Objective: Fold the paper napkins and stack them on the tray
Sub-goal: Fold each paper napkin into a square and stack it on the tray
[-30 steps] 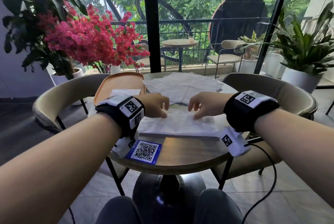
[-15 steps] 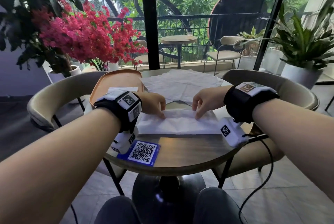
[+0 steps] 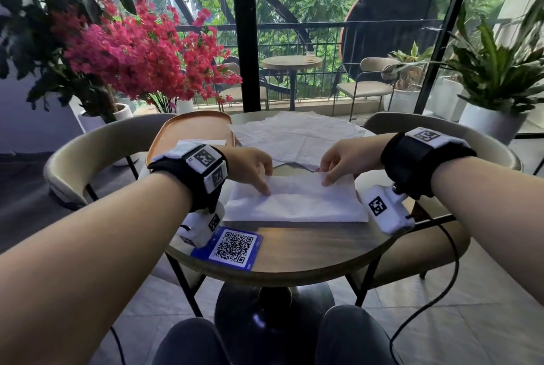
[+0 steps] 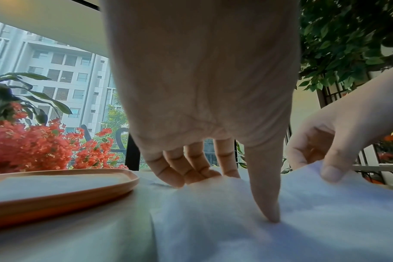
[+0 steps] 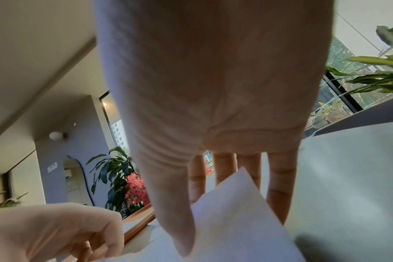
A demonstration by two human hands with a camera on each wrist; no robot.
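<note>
Both bare forearms reach in from the lower corners of the head view toward mid-frame, each wrist wrapped in a black band. The left hand [image 3: 250, 166], left of centre, presses down with its thumb [image 4: 267, 200], other fingers bent. The right hand [image 3: 346, 163], right of centre, pinches a white sheet's edge between thumb [image 5: 180, 221] and fingers.

Hands: two, the left hand [image 3: 250, 166] and the right hand [image 3: 344, 160], centre of the frame
Tray [image 3: 191, 129]: one, orange, upper left of the table
Napkin being folded [image 3: 294, 202]: one
Unfolded napkins [image 3: 294, 135]: a spread pile, number unclear
QR card [image 3: 232, 247]: one
Round table [image 3: 309, 253]: one indoors
</note>
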